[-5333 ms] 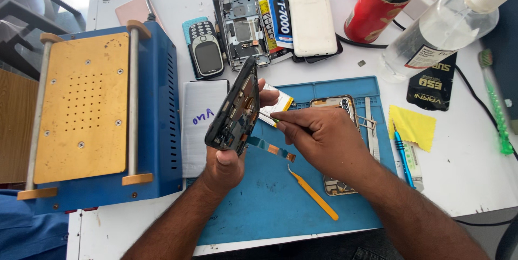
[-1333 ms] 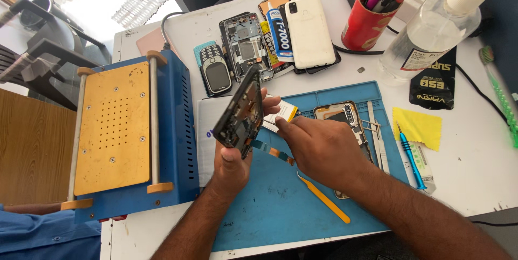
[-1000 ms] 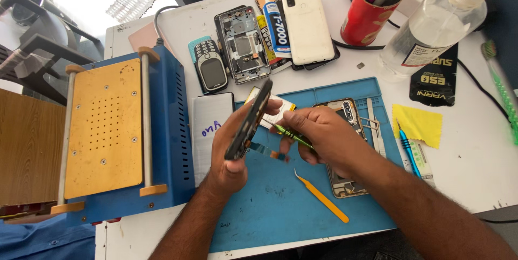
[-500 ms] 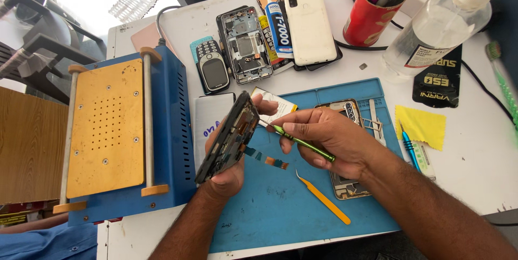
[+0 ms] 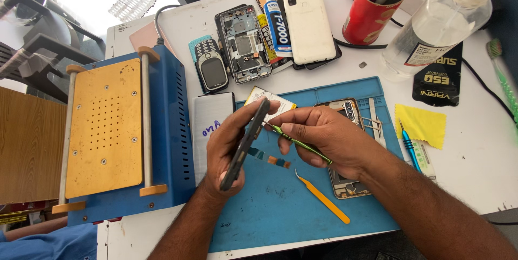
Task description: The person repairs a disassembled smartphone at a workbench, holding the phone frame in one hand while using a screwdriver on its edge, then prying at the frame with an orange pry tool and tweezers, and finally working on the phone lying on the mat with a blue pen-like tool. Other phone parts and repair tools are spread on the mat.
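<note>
My left hand (image 5: 224, 149) grips a dark phone frame (image 5: 245, 144), held edge-on above the blue work mat (image 5: 270, 211). My right hand (image 5: 324, 138) pinches thin green tweezers (image 5: 297, 142), their tip touching the frame's upper edge. Under my right hand lies an opened phone body (image 5: 348, 110) with its camera showing. A small flex strip (image 5: 267, 157) rests on the mat between my hands, and yellow tweezers (image 5: 324, 199) lie just below.
A blue heating machine with a yellow plate (image 5: 108, 130) stands at the left. Behind the mat lie a keypad phone (image 5: 213, 68), an open phone chassis (image 5: 244, 44), a glue tube (image 5: 275, 22) and a white phone (image 5: 310, 25). Red pen cup (image 5: 367, 20), clear bottle (image 5: 431, 25), yellow cloth (image 5: 421, 125).
My left hand has turned the phone frame from its open face toward me to edge-on. The right hand swapped its pinch near the frame for the green tweezers at the frame's top.
</note>
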The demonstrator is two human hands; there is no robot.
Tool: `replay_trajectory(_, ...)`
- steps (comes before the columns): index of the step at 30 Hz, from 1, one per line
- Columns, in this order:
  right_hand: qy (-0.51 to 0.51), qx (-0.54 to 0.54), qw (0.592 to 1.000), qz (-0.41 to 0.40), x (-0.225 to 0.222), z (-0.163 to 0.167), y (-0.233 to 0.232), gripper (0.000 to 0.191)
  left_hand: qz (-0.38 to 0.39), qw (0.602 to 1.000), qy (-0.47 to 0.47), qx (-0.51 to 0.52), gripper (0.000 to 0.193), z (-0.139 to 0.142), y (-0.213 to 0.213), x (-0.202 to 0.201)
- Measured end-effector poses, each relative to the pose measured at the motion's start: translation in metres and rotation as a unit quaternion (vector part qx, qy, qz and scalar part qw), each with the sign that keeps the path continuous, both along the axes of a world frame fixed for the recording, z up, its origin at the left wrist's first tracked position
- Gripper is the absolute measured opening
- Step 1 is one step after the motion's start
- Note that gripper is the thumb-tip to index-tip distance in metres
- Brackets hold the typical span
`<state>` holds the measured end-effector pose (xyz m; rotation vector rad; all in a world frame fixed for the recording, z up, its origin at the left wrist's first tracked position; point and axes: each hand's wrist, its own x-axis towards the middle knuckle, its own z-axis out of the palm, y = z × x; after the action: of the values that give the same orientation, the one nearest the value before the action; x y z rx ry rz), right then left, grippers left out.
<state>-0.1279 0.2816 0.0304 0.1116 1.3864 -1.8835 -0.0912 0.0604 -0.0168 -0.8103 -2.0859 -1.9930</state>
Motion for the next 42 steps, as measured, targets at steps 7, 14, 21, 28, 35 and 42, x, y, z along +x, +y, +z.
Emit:
replay_trajectory(7,0.014,0.054,0.998,-0.004,-0.002,-0.005,0.002,0.028,-0.008,1.000,-0.018,0.019,0.115,-0.003,0.009,0.001)
replay_trajectory(14,0.284,0.239,0.928,0.022,0.007,-0.003,-0.002,0.024,-0.001,0.997,-0.064,0.034,0.117,0.007,0.017,0.003)
replay_trajectory(21,0.462,0.295,0.836,0.004,0.015,-0.005,-0.005,0.021,-0.011,0.994,-0.102,0.045,0.118,0.005,0.020,0.000)
replay_trajectory(28,0.591,0.331,0.736,0.017,0.020,-0.013,-0.006,0.026,-0.002,0.991,-0.117,0.062,0.118,0.001,0.020,0.003)
replay_trajectory(35,0.706,0.413,0.570,0.080,0.030,-0.013,-0.003,0.053,0.003,0.991,-0.125,0.047,0.117,0.000,0.016,0.008)
replay_trajectory(42,0.666,0.415,0.618,0.050,0.038,-0.005,-0.009,0.051,-0.001,0.978,-0.127,0.164,0.116,0.004,0.017,0.003)
